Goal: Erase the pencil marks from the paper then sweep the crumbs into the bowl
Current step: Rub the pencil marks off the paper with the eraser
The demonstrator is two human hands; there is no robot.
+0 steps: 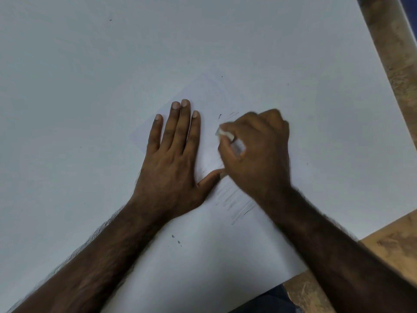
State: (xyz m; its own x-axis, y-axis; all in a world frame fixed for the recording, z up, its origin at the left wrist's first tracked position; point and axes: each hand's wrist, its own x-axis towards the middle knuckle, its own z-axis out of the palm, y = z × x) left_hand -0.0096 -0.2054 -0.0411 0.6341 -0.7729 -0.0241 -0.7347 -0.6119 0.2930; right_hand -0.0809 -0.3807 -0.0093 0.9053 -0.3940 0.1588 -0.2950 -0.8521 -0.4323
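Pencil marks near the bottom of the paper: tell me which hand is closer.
Right. The right hand, gripping the eraser, sits just above the pencil marks; the left hand lies flat further left.

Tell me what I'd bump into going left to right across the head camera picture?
Left hand pressed flat on the paper → white eraser → right hand pinching it → wooden table edge.

paper (pixel 209 96) on table (pixel 67 64); left hand (pixel 171 159) flat on it; right hand (pixel 257 150) beside, pinching eraser (pixel 222 132); pencil marks (pixel 237 202) seemingly between them.
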